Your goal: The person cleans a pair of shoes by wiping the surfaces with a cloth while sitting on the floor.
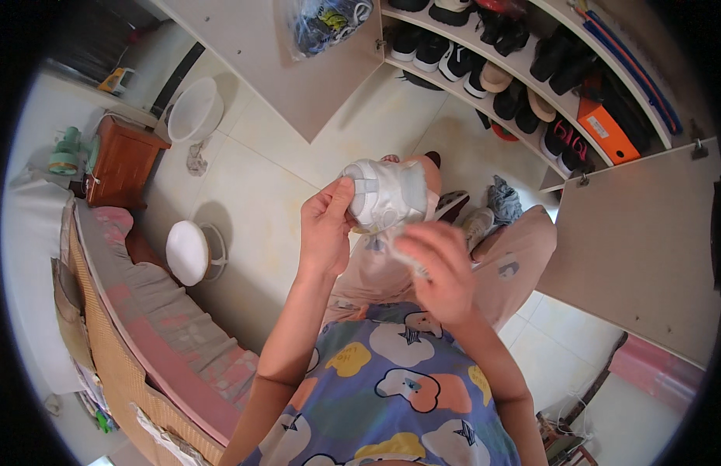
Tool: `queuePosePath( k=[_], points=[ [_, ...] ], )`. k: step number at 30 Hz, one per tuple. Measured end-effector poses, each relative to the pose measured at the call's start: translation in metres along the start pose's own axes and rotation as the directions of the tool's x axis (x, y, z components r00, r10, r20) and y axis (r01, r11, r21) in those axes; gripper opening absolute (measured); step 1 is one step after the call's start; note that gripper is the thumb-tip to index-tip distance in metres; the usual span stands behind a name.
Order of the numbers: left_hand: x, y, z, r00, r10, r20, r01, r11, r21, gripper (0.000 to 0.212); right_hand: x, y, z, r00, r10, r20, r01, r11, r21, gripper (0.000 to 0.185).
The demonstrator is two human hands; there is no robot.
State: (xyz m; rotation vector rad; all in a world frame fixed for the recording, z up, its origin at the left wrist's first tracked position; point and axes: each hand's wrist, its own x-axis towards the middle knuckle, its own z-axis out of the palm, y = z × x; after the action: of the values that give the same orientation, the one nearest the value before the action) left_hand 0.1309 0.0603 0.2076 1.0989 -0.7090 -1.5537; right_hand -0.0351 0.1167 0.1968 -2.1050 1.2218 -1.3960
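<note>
My left hand (328,224) grips one end of a white and grey sneaker (386,195), thumb on top. The shoe is held above my lap, over light pink trousers (375,268). Close below the shoe, my right hand (439,271) is blurred, its fingers curled around a small whitish piece (410,256), perhaps a tissue or wipe. Most of that piece is hidden by the fingers. A second light-coloured sneaker (478,226) rests on the floor by my foot, beside a crumpled grey cloth (504,200).
An open shoe cabinet (471,99) holds several pairs of shoes and an orange box (608,131). Its doors (314,76) stand swung out on both sides. On the left are a round white stool (187,253), a white basin (196,110), a wooden nightstand (121,157) and a bed (180,343).
</note>
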Motion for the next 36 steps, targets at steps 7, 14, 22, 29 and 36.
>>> queuePosePath(
  k=[7, 14, 22, 29, 36],
  points=[
    [-0.011, 0.011, 0.022, 1.0, 0.018, 0.003, -0.017, 0.981, -0.193, 0.021, 0.017, 0.005, 0.011, 0.987, -0.152, -0.05, 0.139, 0.969, -0.204, 0.038],
    [-0.014, 0.013, 0.014, 0.999, -0.008, 0.043, 0.017, 0.978, -0.207, 0.032, 0.041, -0.011, 0.001, 0.974, -0.201, -0.108, 0.188, 0.975, -0.115, 0.042],
    [-0.013, 0.017, 0.021, 1.0, 0.015, 0.024, -0.01, 0.974, -0.225, 0.034, 0.014, -0.01, 0.008, 0.983, -0.177, -0.045, 0.175, 0.984, -0.037, 0.037],
    [-0.014, 0.018, 0.026, 0.997, 0.064, -0.04, -0.07, 0.979, -0.192, 0.034, 0.0, -0.001, 0.001, 0.986, -0.143, 0.087, 0.15, 0.985, -0.08, 0.035],
    [-0.024, 0.007, 0.03, 0.986, 0.167, 0.001, -0.167, 0.985, 0.034, 0.031, 0.029, -0.017, -0.036, 0.919, -0.306, 0.249, 0.38, 0.854, -0.356, 0.031]
  ],
)
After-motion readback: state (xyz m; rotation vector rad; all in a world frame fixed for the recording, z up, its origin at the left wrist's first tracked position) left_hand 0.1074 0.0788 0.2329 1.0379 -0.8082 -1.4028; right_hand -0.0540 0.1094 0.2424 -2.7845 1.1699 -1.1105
